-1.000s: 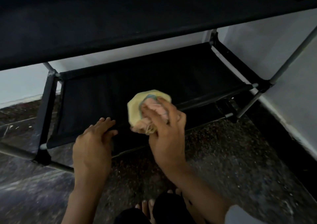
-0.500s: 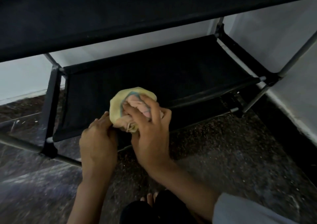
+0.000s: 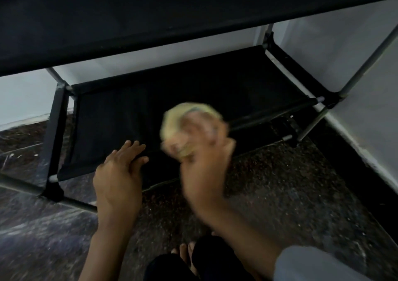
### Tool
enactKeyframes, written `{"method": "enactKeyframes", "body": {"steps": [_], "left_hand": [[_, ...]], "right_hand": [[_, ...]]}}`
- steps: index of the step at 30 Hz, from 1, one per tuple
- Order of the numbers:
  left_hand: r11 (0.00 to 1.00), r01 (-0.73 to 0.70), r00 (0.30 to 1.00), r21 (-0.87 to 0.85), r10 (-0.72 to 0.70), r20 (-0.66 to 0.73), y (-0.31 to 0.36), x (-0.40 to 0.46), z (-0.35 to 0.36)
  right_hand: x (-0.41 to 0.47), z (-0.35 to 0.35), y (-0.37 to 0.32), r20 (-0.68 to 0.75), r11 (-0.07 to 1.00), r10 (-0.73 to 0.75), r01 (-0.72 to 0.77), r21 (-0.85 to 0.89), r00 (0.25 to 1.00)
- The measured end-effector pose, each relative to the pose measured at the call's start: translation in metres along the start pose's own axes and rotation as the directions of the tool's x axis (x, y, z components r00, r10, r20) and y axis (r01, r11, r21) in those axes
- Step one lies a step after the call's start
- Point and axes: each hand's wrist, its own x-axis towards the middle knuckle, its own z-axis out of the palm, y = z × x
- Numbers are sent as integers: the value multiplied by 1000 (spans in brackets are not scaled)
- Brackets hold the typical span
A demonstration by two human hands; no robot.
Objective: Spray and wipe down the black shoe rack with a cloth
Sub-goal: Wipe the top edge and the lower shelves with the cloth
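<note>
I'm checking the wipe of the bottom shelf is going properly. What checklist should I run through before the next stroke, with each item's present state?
1. Bunched yellow cloth held in the right hand: ok, though blurred.
2. Cloth over the black fabric bottom shelf: ok; actual contact cannot tell.
3. Left hand steadying the shelf's front edge, fingers flat: ok.
4. Shelf fabric ahead of the cloth free of shoes: ok.
5. Shelf wet from spray: cannot tell, too dark.
6. Spray bottle within reach: cannot tell, none in view.
</note>
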Motion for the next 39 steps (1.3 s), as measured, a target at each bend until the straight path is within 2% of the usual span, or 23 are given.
{"method": "enactKeyframes", "body": {"steps": [2,5,8,10,13,18,20,22,24,26,27,29,32,34,36,39], "left_hand": [[999,-26,1000,21,26,3,2,1,-4],[998,-58,998,27,58,9,2,2,-6],[999,-25,1000,-34,26,12,-1,2,-4],[999,-23,1000,-44,23,11,-4,2,-3],[999,-11,1000,-41,12,23,-5,1,-1],[999,0,1000,-43,1,16,-4,-2,0],[1000,-5,1000,-27,6,15,-1,-2,0],[1000,-13,1000,19,12,25,3,-1,-4],[996,-24,997,84,17,80,8,0,-9],[990,17,986,137,-39,162,16,3,-15],[984,59,977,169,-92,193,22,6,-19],[953,135,947,270,-204,247,35,9,-24],[872,44,933,488,-211,293,60,16,-24],[888,-109,930,446,-68,362,80,24,-11],[905,-311,867,292,144,477,101,29,11],[854,-479,781,203,309,543,122,33,42]], "right_hand": [[-15,9,-22,95,991,-131,127,49,987],[-9,2,-18,143,983,-177,167,76,974],[12,-18,16,98,997,-79,77,21,992],[34,-37,48,-4,998,60,-60,-22,998],[71,-63,84,-156,973,224,-230,-19,962],[52,-39,63,-227,967,237,-252,-39,945],[19,-14,30,-160,991,132,-136,-19,978],[-8,4,-3,-19,994,-108,108,13,994],[-13,7,-15,96,956,-291,287,51,952],[1,-4,0,133,936,-352,348,56,926],[9,-12,15,125,949,-316,311,56,941],[23,-33,53,33,990,-139,138,23,990],[55,-69,116,-151,995,99,-99,12,984],[79,-88,145,-237,979,204,-191,77,950],[93,-95,158,-316,970,231,-195,142,920],[89,-83,153,-426,956,269,-188,223,864]]}}
